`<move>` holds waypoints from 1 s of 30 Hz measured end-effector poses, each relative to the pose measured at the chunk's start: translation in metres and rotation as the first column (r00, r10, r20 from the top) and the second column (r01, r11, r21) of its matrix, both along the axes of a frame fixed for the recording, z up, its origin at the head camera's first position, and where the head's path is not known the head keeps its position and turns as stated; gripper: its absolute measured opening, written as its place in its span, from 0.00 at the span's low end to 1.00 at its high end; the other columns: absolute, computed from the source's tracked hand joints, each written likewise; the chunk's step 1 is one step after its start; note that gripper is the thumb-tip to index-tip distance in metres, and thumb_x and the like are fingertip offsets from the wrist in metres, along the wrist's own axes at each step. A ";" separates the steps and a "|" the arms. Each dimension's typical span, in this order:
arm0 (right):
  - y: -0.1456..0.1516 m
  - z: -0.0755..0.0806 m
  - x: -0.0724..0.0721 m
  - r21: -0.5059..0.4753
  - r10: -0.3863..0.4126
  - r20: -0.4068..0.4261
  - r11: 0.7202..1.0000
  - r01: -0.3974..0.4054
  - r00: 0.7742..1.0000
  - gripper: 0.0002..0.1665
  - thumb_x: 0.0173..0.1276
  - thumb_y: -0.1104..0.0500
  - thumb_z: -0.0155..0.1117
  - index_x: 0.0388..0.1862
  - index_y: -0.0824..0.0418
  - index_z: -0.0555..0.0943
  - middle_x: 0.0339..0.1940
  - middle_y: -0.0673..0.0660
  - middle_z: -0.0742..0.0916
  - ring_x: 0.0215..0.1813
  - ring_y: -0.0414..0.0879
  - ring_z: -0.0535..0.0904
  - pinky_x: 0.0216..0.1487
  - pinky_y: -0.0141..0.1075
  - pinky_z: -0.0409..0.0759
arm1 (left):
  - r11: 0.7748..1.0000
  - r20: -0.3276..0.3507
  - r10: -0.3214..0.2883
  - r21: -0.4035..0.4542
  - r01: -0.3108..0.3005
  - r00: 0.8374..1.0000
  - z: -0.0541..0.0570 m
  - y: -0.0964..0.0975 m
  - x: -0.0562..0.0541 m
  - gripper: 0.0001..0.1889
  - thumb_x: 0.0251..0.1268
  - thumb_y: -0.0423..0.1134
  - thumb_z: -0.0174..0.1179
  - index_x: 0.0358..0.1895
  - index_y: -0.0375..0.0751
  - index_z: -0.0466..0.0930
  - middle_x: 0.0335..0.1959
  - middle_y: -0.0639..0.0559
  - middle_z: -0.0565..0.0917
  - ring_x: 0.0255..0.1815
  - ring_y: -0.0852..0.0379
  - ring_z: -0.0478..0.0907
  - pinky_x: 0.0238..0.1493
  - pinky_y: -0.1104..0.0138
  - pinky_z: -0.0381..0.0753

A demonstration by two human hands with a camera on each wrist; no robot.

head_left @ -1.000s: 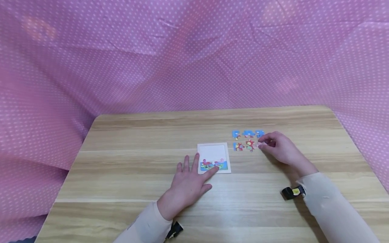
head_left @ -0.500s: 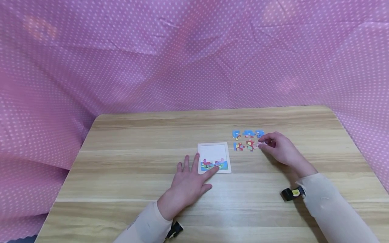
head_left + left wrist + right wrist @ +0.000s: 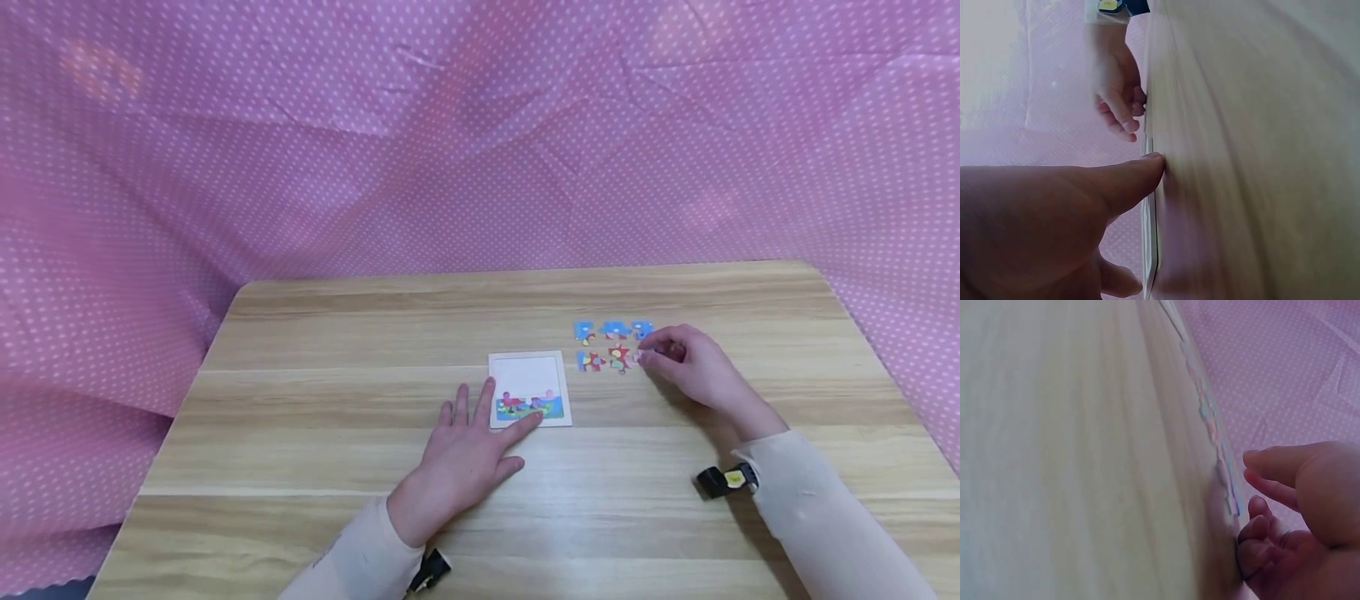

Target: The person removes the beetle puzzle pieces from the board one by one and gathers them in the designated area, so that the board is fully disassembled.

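A square white puzzle tray lies on the table, its lower part filled with a colourful picture strip. My left hand rests with spread fingers on the tray's left and lower edge, the index finger reaching over the strip. Loose jigsaw pieces lie in two rows to the right: blue ones behind, red ones in front. Over the right end of the front row is my right hand, its thumb and index finger bent around a pink piece. The right wrist view shows these fingertips just off the flat pieces.
The wood-grain table spans the lower view. Pink dotted cloth hangs behind it and at both sides. A black wrist camera is strapped to the right wrist, another black one to the left.
Hardly anything differs. Both hands keep their places over the tray and the pieces, with only a tiny shift of the whole view.
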State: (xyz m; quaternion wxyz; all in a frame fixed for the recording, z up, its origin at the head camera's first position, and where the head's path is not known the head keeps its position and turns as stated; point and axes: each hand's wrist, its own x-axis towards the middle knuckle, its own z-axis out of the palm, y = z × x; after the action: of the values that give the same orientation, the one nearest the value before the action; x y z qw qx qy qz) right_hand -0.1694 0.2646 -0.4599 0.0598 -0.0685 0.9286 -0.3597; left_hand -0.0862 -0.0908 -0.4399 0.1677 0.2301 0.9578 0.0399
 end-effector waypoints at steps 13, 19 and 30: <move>-0.039 0.020 0.017 -0.113 0.072 -0.044 0.991 -0.076 0.996 0.12 0.77 0.61 0.69 0.56 0.63 0.88 0.44 0.59 0.84 0.41 0.47 0.76 0.38 0.32 0.79 | 0.998 -0.023 -0.024 -0.063 0.023 0.999 0.000 0.002 0.003 0.29 0.83 0.64 0.52 0.83 0.80 0.62 0.87 0.32 0.58 0.82 0.17 0.59 0.78 0.33 0.68; -0.062 0.021 0.021 -0.138 0.134 -0.080 0.980 -0.144 0.988 0.09 0.77 0.60 0.71 0.52 0.60 0.90 0.41 0.56 0.84 0.40 0.47 0.75 0.38 0.32 0.76 | 0.998 -0.009 -0.018 -0.059 0.018 1.000 0.001 0.003 0.003 0.30 0.83 0.63 0.52 0.83 0.80 0.61 0.88 0.32 0.57 0.82 0.17 0.58 0.80 0.33 0.66; -0.092 0.020 0.021 -0.159 0.207 -0.055 0.964 -0.214 0.977 0.10 0.77 0.62 0.70 0.54 0.60 0.88 0.40 0.53 0.84 0.41 0.47 0.75 0.40 0.32 0.76 | 0.998 0.016 -0.007 -0.065 0.008 1.000 0.002 0.005 0.002 0.30 0.84 0.64 0.51 0.84 0.80 0.60 0.88 0.32 0.55 0.83 0.17 0.56 0.80 0.33 0.65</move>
State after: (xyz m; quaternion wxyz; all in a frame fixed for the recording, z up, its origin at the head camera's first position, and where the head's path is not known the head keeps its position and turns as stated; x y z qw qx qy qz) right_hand -0.1481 0.1727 -0.4397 0.0741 -0.1783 0.8844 -0.4249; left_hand -0.0838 -0.0858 -0.4382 0.1831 0.2278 0.9563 0.0097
